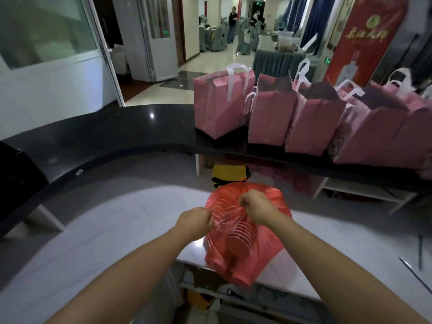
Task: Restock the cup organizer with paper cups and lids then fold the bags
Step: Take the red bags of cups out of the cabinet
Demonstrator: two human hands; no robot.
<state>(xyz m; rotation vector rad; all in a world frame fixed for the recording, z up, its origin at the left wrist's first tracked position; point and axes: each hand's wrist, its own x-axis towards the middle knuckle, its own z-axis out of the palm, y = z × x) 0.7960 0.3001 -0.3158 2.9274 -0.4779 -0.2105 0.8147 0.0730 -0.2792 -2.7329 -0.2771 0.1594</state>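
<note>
1. Red bag (243,258) held up over the near edge of the white desk (117,230), so that the mouth faces the person and can be worked at chest height.
2. Left hand (196,222) clenched on the bag's film at the left of the mouth; right hand (256,205) clenched on the gathered film and handles at the top. Pulled apart like this, most likely to loosen a knot or spread the opening.
3. Cups (240,232) stacked inside the bag, seen as ribbed rims through the thin film just below the right hand; hung there by their own weight, hence the bag's sag toward the bottom. Lids not made out.
4. Pink bags (271,113) stood upright in a row on the black counter (105,136) beyond the red bag, handles up, presumably waiting to be emptied or folded.
5. Cup organizer nowhere in sight, so restocking judged not yet begun; opening the red bag reads as the first step.
6. Film thin and stretched between both fists: a hard tug could tear it and spill the stack.
</note>
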